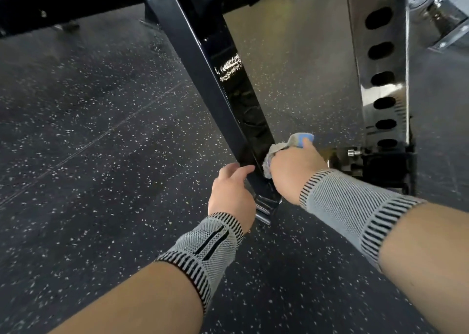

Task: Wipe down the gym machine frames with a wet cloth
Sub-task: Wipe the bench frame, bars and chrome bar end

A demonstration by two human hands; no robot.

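Note:
A slanted black frame bar (203, 61) of the gym machine runs from the top middle down to a foot on the floor. My right hand (291, 173) grips a grey cloth with a blue patch (294, 142) and presses it against the bar's right side near the bottom. My left hand (232, 194) rests on the left side of the same bar, its fingers curled loosely against the edge. Both wrists wear grey knitted bands.
A shiny black upright (383, 79) with a row of oval holes stands at the right, bolted at its base. The floor (101, 143) is dark speckled rubber. More dark machine parts cross the top left.

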